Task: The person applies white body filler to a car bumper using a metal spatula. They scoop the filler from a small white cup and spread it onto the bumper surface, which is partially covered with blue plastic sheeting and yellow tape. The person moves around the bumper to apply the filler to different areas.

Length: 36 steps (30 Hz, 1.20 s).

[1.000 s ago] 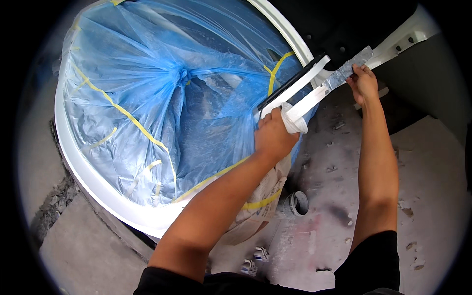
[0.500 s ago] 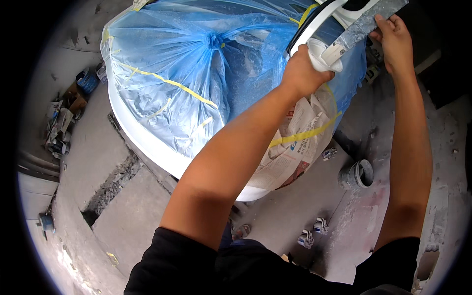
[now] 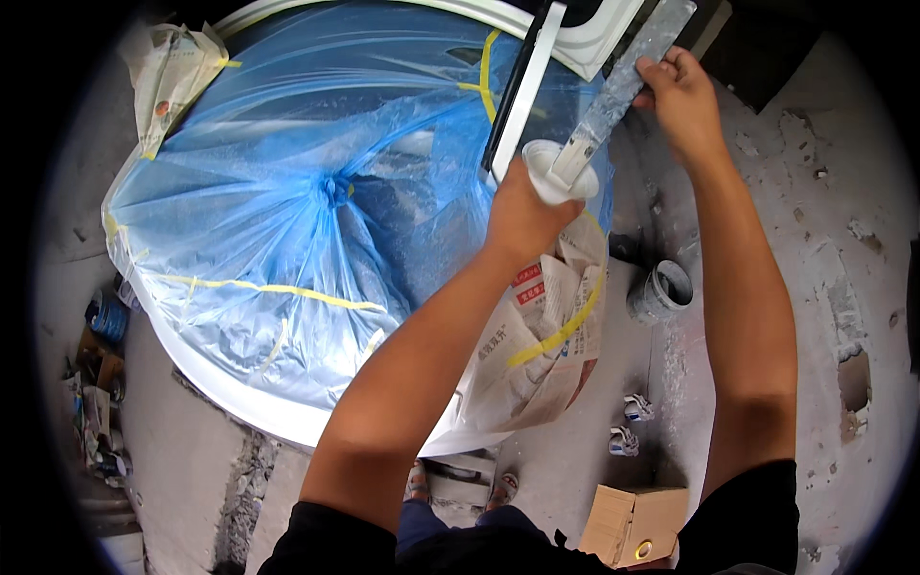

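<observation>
1. The view has swung since a second ago: the big round white tub [image 3: 287, 426], wrapped in blue plastic sheet [image 3: 287, 211] and yellow tape [image 3: 278, 290], now fills the left and middle, and more of the littered floor on the left shows. The wrapping looks as whole as before, bunched at a knot in the middle.
2. The hands have shifted from the tub's upper right rim to its top edge. The left hand [image 3: 522, 216] was gripping a white holder by its flat board; now it is closed around a small white cup [image 3: 559, 172] at the end of that white board [image 3: 522, 91].
3. The right hand [image 3: 682, 101] grasps the handle of a putty knife [image 3: 623, 86], as it did earlier, but the blade tip now dips into the cup. My reading: filler is being loaded onto the blade.
4. Printed newspaper [image 3: 546, 335] in white with red blocks hangs taped over the tub's lower right side; another crumpled sheet [image 3: 172, 72] sits top left.
5. A brown cardboard box [image 3: 628, 522] lies open at the bottom.
6. A grey can [image 3: 659, 292] stands on the floor right of the tub.
</observation>
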Each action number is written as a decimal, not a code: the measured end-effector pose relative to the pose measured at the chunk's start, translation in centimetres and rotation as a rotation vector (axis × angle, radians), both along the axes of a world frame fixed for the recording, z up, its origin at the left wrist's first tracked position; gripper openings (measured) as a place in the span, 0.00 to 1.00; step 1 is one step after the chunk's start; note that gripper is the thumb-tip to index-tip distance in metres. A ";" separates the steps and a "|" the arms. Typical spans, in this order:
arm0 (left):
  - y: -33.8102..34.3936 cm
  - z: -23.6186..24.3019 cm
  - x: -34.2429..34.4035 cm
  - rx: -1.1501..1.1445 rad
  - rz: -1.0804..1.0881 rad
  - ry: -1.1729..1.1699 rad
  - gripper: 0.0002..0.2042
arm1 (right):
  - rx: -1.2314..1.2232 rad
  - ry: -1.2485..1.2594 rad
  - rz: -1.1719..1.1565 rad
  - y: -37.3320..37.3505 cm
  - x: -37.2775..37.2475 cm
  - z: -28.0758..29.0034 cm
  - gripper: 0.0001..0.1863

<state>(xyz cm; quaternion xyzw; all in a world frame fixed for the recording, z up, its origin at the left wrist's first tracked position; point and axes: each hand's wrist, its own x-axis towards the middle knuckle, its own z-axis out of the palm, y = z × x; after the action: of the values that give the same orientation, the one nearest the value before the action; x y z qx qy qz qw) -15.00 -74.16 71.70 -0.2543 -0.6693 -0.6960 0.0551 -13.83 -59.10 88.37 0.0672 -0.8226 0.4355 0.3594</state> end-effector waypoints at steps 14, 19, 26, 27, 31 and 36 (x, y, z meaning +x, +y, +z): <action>-1.1 -0.1 -0.8 0.015 -0.029 -0.035 0.31 | -0.313 -0.139 -0.166 1.9 -1.9 -0.4 0.04; -0.6 -0.5 -1.2 0.060 -0.051 -0.102 0.31 | -0.248 -0.128 -0.176 1.7 -3.0 1.8 0.04; -0.3 -0.6 -1.5 0.131 -0.051 -0.159 0.29 | -0.212 -0.112 -0.122 2.0 -4.8 3.5 0.04; -0.3 -0.7 -1.6 0.137 -0.049 -0.155 0.29 | -0.213 -0.110 -0.108 2.0 -5.1 3.6 0.04; -0.3 -0.4 -1.5 0.147 -0.049 -0.147 0.30 | -0.243 -0.105 -0.052 2.1 -6.0 4.0 0.04; -0.4 -0.1 -1.5 0.140 -0.055 -0.170 0.30 | -0.284 -0.083 -0.010 1.9 -6.3 4.0 0.05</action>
<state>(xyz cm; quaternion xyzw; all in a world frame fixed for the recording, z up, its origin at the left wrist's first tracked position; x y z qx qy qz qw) -16.53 -74.52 71.57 -0.2083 -0.6141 -0.7612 -0.0035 -20.11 -57.20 92.38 -0.0062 -0.7673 0.5480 0.3330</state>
